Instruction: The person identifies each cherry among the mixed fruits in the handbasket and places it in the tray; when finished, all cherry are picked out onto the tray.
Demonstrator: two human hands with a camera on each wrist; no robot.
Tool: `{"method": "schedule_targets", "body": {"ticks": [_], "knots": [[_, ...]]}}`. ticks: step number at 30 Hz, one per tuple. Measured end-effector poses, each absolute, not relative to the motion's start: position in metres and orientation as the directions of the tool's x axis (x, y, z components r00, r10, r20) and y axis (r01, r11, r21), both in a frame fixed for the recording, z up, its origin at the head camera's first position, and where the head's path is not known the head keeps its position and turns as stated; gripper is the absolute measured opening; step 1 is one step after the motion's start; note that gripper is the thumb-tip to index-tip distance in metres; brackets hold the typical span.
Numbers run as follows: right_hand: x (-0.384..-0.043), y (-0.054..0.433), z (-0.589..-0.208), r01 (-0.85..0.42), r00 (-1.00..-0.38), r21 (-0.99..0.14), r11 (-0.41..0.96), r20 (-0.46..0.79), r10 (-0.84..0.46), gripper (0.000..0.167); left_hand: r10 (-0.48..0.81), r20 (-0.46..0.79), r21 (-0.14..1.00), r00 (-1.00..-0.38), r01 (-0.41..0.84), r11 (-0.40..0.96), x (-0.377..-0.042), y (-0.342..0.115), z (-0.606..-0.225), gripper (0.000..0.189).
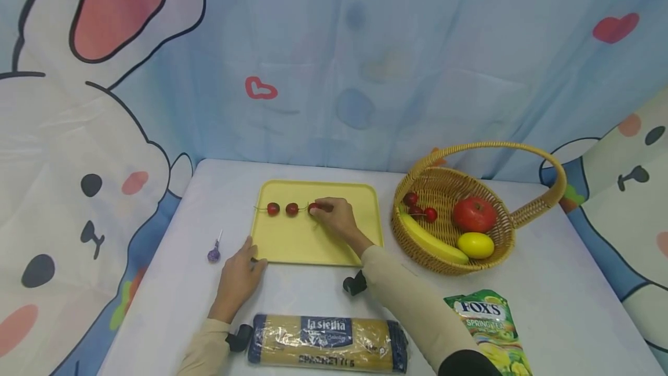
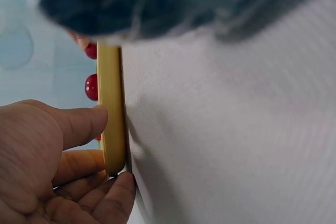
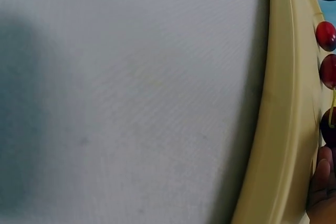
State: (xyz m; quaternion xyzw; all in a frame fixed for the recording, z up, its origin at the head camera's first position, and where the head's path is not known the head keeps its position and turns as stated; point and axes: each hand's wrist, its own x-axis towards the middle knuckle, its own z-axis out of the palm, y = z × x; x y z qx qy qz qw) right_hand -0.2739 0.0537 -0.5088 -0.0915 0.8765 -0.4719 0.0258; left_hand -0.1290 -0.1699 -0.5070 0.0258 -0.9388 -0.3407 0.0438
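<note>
A yellow tray (image 1: 302, 245) lies on the white table and carries three cherries in a row. My right hand (image 1: 339, 219) pinches the rightmost cherry (image 1: 312, 206) just above the tray's surface. Left of it sit the middle cherry (image 1: 291, 209) and the leftmost cherry (image 1: 273, 209), their thin stems showing. At the near left corner, my left hand (image 1: 240, 277) grips the tray's edge. In the left wrist view its thumb lies on the rim (image 2: 113, 124) while other fingers curl beneath. The right wrist view catches only the fingertips of my right hand (image 3: 323, 182), beside the dark cherry.
Right of the tray stands a wicker basket (image 1: 417, 254) holding a banana, a lemon, a red round fruit and several cherries. A purple lollipop (image 1: 214, 254) lies at left. Nearer are a spaghetti pack (image 1: 326, 341) and a green FOX'S bag (image 1: 490, 329). A curtain (image 1: 313, 62) hangs behind.
</note>
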Motion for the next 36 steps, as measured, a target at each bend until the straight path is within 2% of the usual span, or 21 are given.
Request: {"method": "schedule_targets", "body": {"ticks": [11, 15, 18, 21, 25, 29, 36], "knots": [[-0.264, 0.063, -0.500, -0.140, -0.977, -0.818, 0.558, 0.022, -0.214, 0.035, -0.080, 0.059, 0.646, -0.995, -0.023, 0.763, -0.129, -0.170, -0.509, 0.044], [-0.255, 0.077, -0.489, -0.158, -0.960, -0.822, 0.547, -0.001, -0.279, 0.032, -0.084, 0.066, 0.642, -0.994, -0.022, 0.767, -0.129, -0.171, -0.510, 0.044], [-0.246, 0.094, -0.476, -0.194, -0.924, -0.829, 0.525, -0.026, -0.383, 0.031, -0.086, 0.065, 0.640, -0.994, -0.025, 0.768, -0.130, -0.172, -0.511, 0.044], [-0.237, 0.118, -0.459, -0.223, -0.860, -0.845, 0.486, -0.064, -0.506, 0.033, -0.086, 0.061, 0.640, -0.994, -0.027, 0.768, -0.130, -0.172, -0.510, 0.044], [-0.226, 0.157, -0.432, -0.193, -0.780, -0.867, 0.460, -0.149, -0.608, 0.033, -0.080, 0.072, 0.647, -0.994, -0.014, 0.763, -0.129, -0.172, -0.509, 0.044], [-0.224, 0.195, -0.409, -0.141, -0.765, -0.864, 0.484, -0.215, -0.607, 0.031, -0.075, 0.070, 0.647, -0.995, -0.012, 0.763, -0.128, -0.172, -0.507, 0.043], [-0.241, 0.257, -0.392, -0.065, -0.799, -0.848, 0.527, -0.272, -0.536, 0.037, -0.072, 0.040, 0.651, -0.997, -0.029, 0.759, -0.128, -0.171, -0.508, 0.047]]}}
